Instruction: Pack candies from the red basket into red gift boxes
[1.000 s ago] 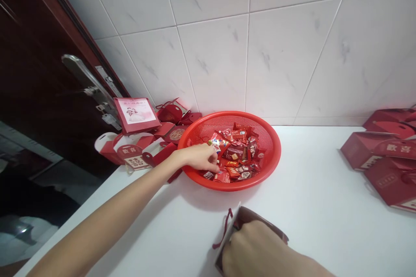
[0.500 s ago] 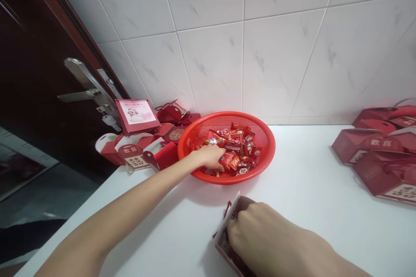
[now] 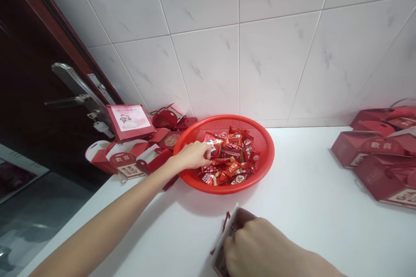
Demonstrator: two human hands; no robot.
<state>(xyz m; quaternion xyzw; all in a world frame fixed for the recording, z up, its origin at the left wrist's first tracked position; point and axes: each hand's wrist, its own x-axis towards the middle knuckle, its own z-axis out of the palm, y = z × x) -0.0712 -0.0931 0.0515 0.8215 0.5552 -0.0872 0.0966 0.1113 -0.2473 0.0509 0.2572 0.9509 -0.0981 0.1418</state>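
My left hand [image 3: 195, 155] is at the left part of a red plastic colander [image 3: 266, 156], just over the wrapped sweets [image 3: 230, 151] in it. Its fingers curl inward and press together; whether a sweet is between them is hidden. Beside the fingertips lies a red packet with white and blue print [image 3: 213, 143]. My right hand [image 3: 256, 246] is closed, its fingers down inside an opened dark red gift box [image 3: 224, 246] with a red cord, at the bottom of the view. What those fingers grip cannot be seen.
Red gift boxes [image 3: 130, 160] crowd the left of the white table [image 3: 302, 173], one showing a pink picture card [image 3: 131, 119]. More boxes [image 3: 380, 156] stand at the right. Behind rises a tiled wall [image 3: 273, 52]; a dark door [image 3: 42, 69] with a handle is at left.
My left hand has drawn from the middle of the colander toward its left side, uncovering sweets. My right hand stays in the box. The view has shifted slightly.
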